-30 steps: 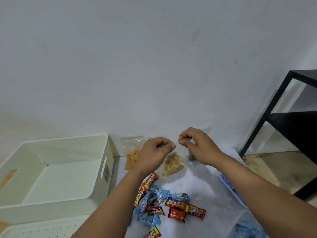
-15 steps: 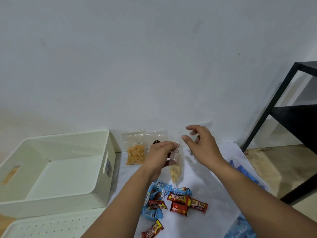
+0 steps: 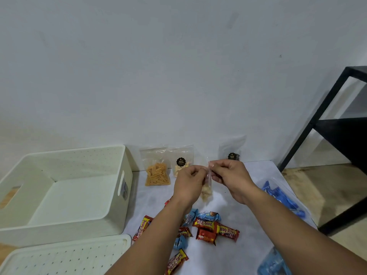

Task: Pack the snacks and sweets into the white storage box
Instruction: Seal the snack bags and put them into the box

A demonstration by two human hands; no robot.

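You've got the small clear plastic pouch of pale crackers [image 3: 206, 190] up in the air between both hands, edge-on to the camera, with the crackers sunk to the bottom. Your left hand [image 3: 189, 182] is pinched shut on one side of the top strip and your right hand [image 3: 231, 178] is pinched on the other, so both are closed on the pouch. Looks to me like you're pressing or checking the seal before it goes in, though I can't tell if the strip is actually closed.

The white perforated plastic storage box [image 3: 65, 225] sits well off to your left, open and with nothing in it that I can see, so packing has barely started. Its flat white perforated lid [image 3: 65, 257] lies just in front of it.

Next move as I read it: let 1 hand go, carry the pouch left over the rim and set it down flat on the box floor. It's floppy, so keep hold of the top.

Everything else is still out on the white tabletop [image 3: 248, 255]: the clear bag of orange stick snacks [image 3: 157, 173] and 2 more clear pouches with black round labels, 1 just beside it [image 3: 181, 163] and 1 further right [image 3: 232, 153], all leaning on the wall. The red and blue wrapped chocolate bars [image 3: 208, 227] are scattered under your forearms, and the blue packets [image 3: 282, 195] sit at your right.
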